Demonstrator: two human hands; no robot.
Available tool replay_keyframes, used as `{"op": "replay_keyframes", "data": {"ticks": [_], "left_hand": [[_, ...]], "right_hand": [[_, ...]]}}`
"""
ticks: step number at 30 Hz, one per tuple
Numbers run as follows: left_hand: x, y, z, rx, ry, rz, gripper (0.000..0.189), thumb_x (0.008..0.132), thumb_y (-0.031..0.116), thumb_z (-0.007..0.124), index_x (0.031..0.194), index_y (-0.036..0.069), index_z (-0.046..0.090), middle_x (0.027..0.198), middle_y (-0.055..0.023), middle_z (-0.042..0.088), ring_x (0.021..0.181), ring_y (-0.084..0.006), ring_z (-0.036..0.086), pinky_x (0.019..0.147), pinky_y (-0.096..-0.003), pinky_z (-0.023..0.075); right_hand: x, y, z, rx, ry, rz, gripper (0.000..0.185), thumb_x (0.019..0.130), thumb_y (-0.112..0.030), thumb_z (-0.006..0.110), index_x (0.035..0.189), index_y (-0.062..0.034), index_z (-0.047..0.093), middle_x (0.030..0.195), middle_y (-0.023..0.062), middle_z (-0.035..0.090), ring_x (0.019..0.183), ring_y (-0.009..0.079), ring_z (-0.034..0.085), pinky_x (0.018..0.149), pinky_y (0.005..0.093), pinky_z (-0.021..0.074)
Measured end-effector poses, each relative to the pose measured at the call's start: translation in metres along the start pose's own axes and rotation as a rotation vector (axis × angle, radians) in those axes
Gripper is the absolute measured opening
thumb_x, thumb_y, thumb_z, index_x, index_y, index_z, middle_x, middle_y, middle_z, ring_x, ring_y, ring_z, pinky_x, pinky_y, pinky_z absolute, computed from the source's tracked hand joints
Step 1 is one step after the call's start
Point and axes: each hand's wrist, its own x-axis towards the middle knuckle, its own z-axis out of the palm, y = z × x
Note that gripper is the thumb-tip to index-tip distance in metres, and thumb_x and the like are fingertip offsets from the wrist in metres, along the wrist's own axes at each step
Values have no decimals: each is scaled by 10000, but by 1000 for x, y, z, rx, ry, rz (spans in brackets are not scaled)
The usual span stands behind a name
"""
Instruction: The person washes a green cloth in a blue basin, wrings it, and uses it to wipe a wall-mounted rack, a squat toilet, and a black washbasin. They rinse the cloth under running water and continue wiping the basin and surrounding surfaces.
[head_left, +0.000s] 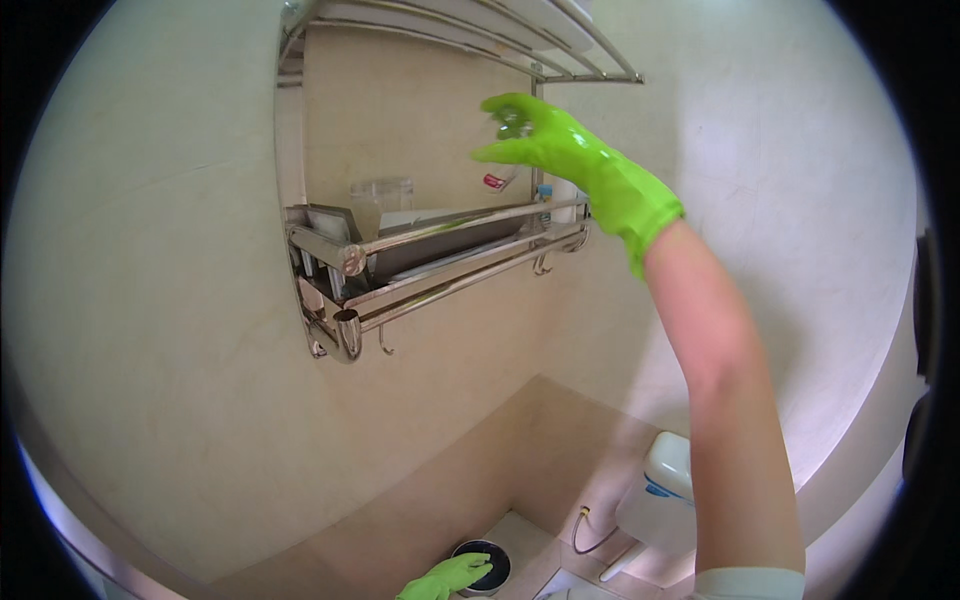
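My right hand (577, 146), in a bright green rubber glove, is raised in front of a metal wall shelf (450, 225). Its curved fingers and thumb hold a small shiny thing (514, 120), too blurred to name. Just below the hand, a small red label (494, 181) shows on something see-through; whether it touches the glove is unclear. Far lower, my left hand (446, 577), gloved in green too, has its fingers over a round dark-centred container (491, 566) with a pale rim. Its grip there cannot be made out.
On the lower shelf stand a clear plastic container (382, 196) and a leaning dark panel (442, 247). An upper metal rack (465, 34) juts out overhead. Hooks (385, 341) hang beneath the lower rail. At lower right is a white toilet cistern (660, 495) with a hose (577, 532).
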Motion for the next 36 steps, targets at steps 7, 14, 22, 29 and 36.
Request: {"op": "replay_keyframes", "data": {"ticks": [7, 14, 22, 29, 36], "left_hand": [[-6, -38, -13, -133, 63, -168, 567, 989, 437, 582, 1423, 73, 548, 1418, -142, 588, 1302, -269, 561, 1103, -356, 421], [-6, -38, -14, -380, 24, -260, 572, 990, 393, 622, 1441, 55, 527, 1421, -134, 586, 1286, -209, 570, 1107, -318, 415], [-74, 179, -154, -541, -50, 98, 546, 981, 329, 666, 1432, 46, 547, 1444, -111, 566, 1320, -189, 524, 1130, -318, 380], [-119, 424, -310, 572, 1118, 925, 505, 885, 306, 695, 1302, 27, 644, 1254, -162, 680, 1187, -294, 623, 1036, -410, 454], [-49, 518, -375, 944, 801, 109, 574, 869, 450, 674, 1266, 35, 664, 1218, -191, 686, 1142, -329, 640, 998, -437, 472]], "right_hand": [[60, 22, 49, -215, -283, -171, 850, 674, -468, 890, 1387, -123, 580, 1339, 130, 636, 1255, 292, 583, 1060, 382, 461], [42, 18, 52, -313, 43, -358, 779, 707, -383, 892, 1381, -142, 585, 1358, 134, 607, 1233, 300, 580, 1012, 395, 499], [21, 57, 36, -92, 282, -152, 796, 718, -359, 897, 1405, -145, 556, 1363, 137, 598, 1250, 291, 569, 1027, 399, 484], [43, 95, 35, -95, 289, -93, 803, 659, -418, 901, 1343, -114, 609, 1308, 182, 647, 1214, 329, 621, 1024, 408, 500], [56, 106, 28, -82, 102, -22, 840, 669, -439, 908, 1365, -102, 579, 1332, 168, 639, 1240, 313, 605, 1042, 390, 486]]}}
